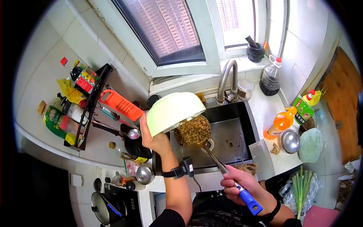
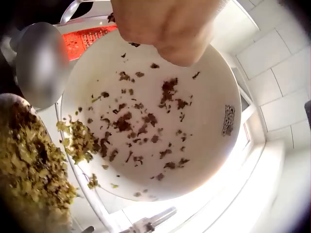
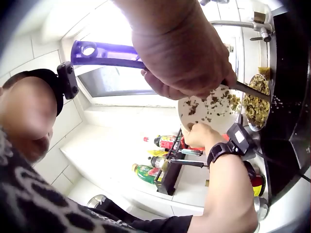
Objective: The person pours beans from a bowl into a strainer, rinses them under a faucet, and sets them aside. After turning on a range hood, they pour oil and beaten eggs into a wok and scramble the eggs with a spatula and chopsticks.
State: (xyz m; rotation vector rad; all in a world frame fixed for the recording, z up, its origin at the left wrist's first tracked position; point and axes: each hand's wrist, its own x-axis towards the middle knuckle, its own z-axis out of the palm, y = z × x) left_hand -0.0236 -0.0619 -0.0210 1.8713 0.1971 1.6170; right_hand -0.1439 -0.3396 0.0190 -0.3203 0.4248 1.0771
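My left hand point(image 1: 157, 143) grips the rim of a pale green bowl point(image 1: 170, 109), tipped on its side over the sink. In the left wrist view the bowl's white inside point(image 2: 204, 155) carries scattered dark green scraps, with a small clump at the lower lip. Just beyond that lip, chopped greenish-brown vegetables point(image 1: 193, 130) fill a round ladle-like strainer. Its metal handle point(image 1: 216, 160) runs to a blue grip point(image 1: 249, 200), which my right hand point(image 1: 245, 184) holds. The heap hides most of the strainer's bowl.
A dark sink point(image 1: 230, 132) lies below, with a curved faucet point(image 1: 228, 75) behind it. Left is a wall rack point(image 1: 90, 109) with bottles and a red-orange basket point(image 1: 121, 105). On the right counter stand an orange bottle point(image 1: 280, 123) and a steel bowl point(image 1: 290, 141).
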